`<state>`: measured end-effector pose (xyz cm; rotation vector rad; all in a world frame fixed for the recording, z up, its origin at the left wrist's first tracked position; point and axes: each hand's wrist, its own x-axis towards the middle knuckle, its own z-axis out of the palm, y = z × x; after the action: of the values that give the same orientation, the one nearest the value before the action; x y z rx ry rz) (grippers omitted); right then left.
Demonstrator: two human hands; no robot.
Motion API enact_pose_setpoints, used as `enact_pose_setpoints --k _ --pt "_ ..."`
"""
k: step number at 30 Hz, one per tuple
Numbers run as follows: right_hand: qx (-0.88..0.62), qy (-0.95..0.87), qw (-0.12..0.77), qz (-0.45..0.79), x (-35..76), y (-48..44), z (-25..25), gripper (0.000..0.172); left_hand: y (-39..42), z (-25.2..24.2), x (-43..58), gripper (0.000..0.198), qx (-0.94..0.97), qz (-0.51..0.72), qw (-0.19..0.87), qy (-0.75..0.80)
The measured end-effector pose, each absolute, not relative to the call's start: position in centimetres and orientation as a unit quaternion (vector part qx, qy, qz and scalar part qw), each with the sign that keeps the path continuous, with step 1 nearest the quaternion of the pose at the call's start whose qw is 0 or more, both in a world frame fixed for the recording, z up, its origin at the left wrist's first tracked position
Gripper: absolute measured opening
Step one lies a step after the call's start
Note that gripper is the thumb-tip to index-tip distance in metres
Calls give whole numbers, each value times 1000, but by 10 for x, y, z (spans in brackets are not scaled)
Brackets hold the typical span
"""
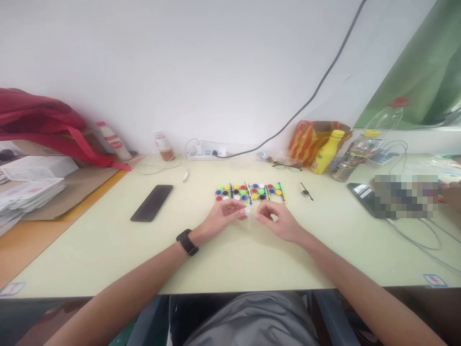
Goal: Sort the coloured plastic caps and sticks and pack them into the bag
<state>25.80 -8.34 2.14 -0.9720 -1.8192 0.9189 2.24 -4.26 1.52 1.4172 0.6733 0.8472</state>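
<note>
My left hand (224,215) and my right hand (274,218) meet over the pale table (108,250), fingertips almost touching. Both are pinched around a tiny white object (248,211) held between them; what it is stays too small to name. Just beyond the fingers lies a paint set (249,191) of several small coloured pots in rows, with thin brushes laid across it. A black watch (187,241) sits on my left wrist.
A black phone (151,203) lies to the left, a small black item (306,191) to the right. Along the wall stand bottles, a power strip (206,153), glasses (287,166), a yellow bottle (327,152) and an orange bag. Another person's hand (453,196) shows at the far right.
</note>
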Motion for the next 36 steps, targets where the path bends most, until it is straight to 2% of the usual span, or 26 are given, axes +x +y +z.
enact_pose_setpoints --k 2,6,11,17,19,21,22,24,26,32,36 --pt "-377 -716 443 385 255 -85 20 19 -43 15 22 32 621 366 630 289" --pt "-367 -711 443 404 251 -87 17 51 -42 12 21 32 625 359 631 287" --pt "-376 -728 425 384 250 -86 15 51 -42 12 21 34 623 362 630 289" --pt "-379 -707 447 396 252 -87 15 67 -43 15 22 35 622 363 627 296" --pt "-382 -689 465 405 253 -86 17 56 -43 15 22 35 621 364 625 302" --pt "-365 -687 453 435 256 -85 19 24 -42 14 22 35 618 366 623 310" --pt "-347 -694 429 463 258 -84 21 24 -42 13 22 35 617 367 621 315" --pt "-305 -717 367 508 261 -83 23 54 -41 12 22 35 615 368 618 322" --pt "-295 -735 343 505 263 -81 23 63 -41 11 21 35 616 368 618 323" --pt "-383 -686 438 438 257 -81 20 27 -41 13 22 34 616 368 622 314" --pt "-383 -703 421 425 252 -83 16 32 -43 15 24 32 629 363 622 293"
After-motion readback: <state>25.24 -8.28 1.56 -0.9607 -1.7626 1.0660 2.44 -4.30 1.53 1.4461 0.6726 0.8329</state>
